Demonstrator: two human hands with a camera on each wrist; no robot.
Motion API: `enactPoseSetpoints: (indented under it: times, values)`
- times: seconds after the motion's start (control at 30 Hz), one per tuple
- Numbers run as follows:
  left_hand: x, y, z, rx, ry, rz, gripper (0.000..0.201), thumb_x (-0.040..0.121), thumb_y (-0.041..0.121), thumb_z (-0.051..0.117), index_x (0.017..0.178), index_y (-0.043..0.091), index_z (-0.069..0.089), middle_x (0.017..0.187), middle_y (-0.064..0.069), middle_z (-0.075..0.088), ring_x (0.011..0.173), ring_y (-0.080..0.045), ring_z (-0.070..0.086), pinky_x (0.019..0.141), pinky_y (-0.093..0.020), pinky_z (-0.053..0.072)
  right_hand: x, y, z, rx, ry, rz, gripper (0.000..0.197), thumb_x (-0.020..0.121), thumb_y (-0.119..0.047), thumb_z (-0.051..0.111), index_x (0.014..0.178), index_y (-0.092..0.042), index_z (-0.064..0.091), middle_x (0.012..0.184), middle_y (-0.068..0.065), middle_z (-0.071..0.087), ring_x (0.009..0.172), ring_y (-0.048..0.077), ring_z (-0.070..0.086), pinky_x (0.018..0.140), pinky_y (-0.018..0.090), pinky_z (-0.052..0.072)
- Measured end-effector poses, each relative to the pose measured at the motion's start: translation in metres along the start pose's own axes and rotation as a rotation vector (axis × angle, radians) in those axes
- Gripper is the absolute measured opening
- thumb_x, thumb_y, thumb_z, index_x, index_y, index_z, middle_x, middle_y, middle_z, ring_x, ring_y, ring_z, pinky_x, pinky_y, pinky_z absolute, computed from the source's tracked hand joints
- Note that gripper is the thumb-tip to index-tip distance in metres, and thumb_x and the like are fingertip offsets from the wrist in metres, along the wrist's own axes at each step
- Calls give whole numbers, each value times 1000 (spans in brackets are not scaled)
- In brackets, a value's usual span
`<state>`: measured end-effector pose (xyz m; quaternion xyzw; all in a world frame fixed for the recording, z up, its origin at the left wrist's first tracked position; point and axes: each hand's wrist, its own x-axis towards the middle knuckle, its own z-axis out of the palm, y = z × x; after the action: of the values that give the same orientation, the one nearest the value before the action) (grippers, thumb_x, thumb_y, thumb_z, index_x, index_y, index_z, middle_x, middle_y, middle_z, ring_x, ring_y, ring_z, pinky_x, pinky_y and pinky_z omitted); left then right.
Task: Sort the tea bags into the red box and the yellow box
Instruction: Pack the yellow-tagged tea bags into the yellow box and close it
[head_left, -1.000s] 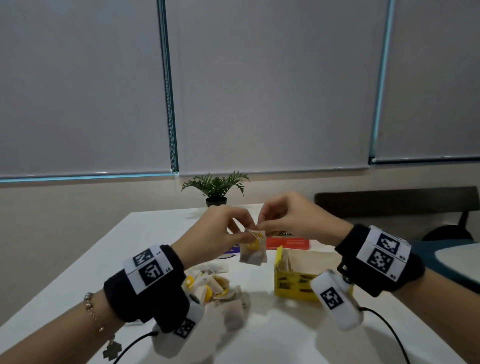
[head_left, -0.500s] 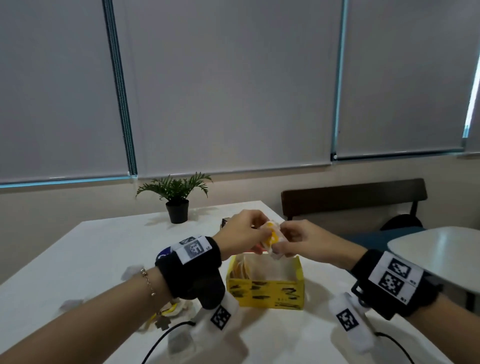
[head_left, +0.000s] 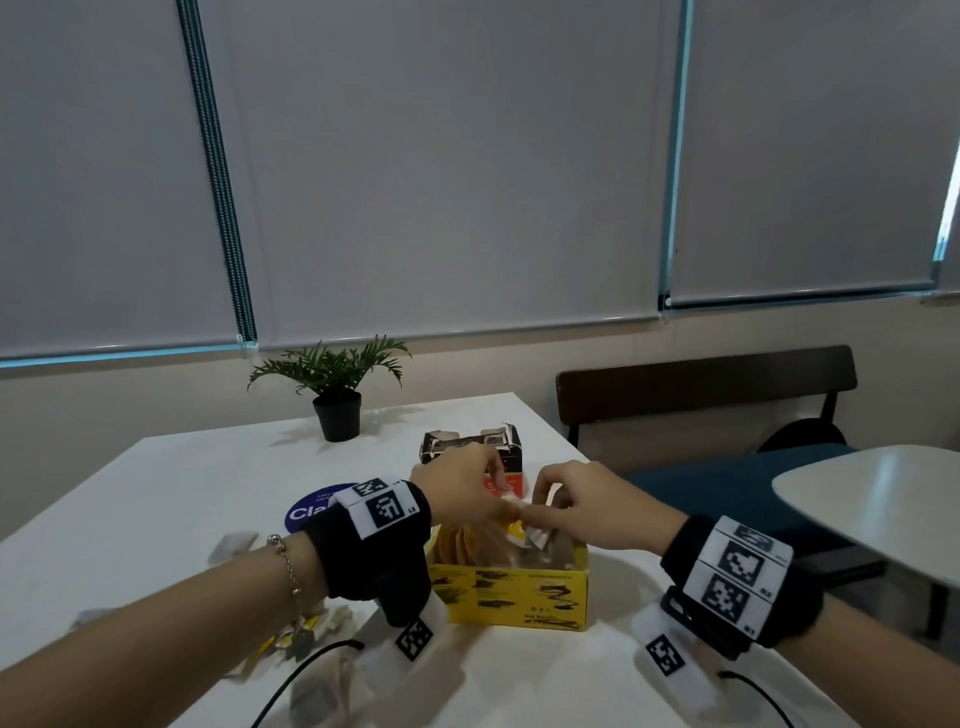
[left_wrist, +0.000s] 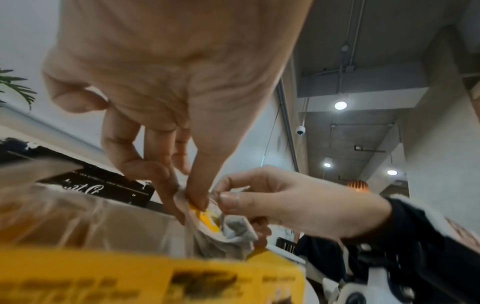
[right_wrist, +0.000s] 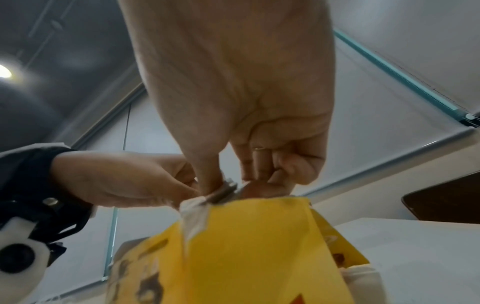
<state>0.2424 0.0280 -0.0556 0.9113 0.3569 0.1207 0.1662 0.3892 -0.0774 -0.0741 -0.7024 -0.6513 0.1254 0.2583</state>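
I read this as an office break room or café corner: white table, potted plant, drawn blinds, a bench, exposed ceiling ducts with a security camera.

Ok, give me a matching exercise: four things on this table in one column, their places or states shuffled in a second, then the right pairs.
Things:
1. tea bag
2. yellow box
3. potted plant
4. red box

Places or states:
A. at the table's far edge, near the blinds
B. pinched by the left hand and the right hand
C. just behind the yellow box
D. open, nearest the person, with bags inside

Pairs: 1-B, 2-D, 3-A, 4-C
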Motion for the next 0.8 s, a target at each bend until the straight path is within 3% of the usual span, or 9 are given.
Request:
enactPoseSetpoints:
  times: [0.17, 0.27, 0.37, 0.53, 0.67, 0.8]
  values:
    - [-2, 4, 16, 270, 52, -14, 21, 83, 49, 65, 81, 30, 57, 93, 12, 62, 97, -14, 57, 96, -43, 32, 5, -2, 7, -133, -3, 9, 31, 91, -44, 63, 93, -13, 61, 77, -6, 60, 62, 4, 56, 57, 15, 44]
    - [-4, 3, 23, 375, 98, -24, 18, 83, 46, 66, 88, 29, 61, 101, 8, 64, 99, -17, 59, 93, -40, 30, 6, 0, 6, -151, -36, 14, 20, 88, -31, 70, 89, -12, 66, 78, -4, 64, 59, 3, 58, 56, 13, 45]
    - [-4, 3, 25, 430, 141, -22, 20, 83, 45, 63, 91, 27, 61, 98, 5, 64, 95, -19, 60, 90, -38, 32, 3, -1, 4, -194, -112, -51, 10, 87, -25, 70, 82, -16, 70, 85, 0, 70, 68, 5, 59, 64, 16, 47]
    - [-6, 2, 26, 468, 150, -11, 20, 83, 44, 62, 91, 26, 61, 95, 4, 63, 90, -20, 60, 91, -40, 33, -1, -5, 3, -277, -304, -112, 18, 93, -21, 61, 104, -20, 75, 104, -5, 73, 66, -5, 52, 63, 8, 37]
    - [-8, 1, 21, 494, 128, 2, 23, 85, 45, 61, 95, 25, 62, 97, 3, 64, 92, -20, 61, 91, -40, 34, 2, -7, 3, -339, -385, -84, 26, 95, -20, 57, 117, -26, 71, 112, -5, 71, 67, -4, 50, 60, 9, 33]
    - [-13, -1, 16, 542, 102, 47, 21, 92, 41, 55, 105, 26, 61, 106, 2, 64, 101, -22, 60, 94, -40, 34, 9, -8, 3, -370, -452, -51, 32, 94, -17, 55, 121, -27, 68, 115, -1, 70, 79, 5, 55, 66, 14, 43]
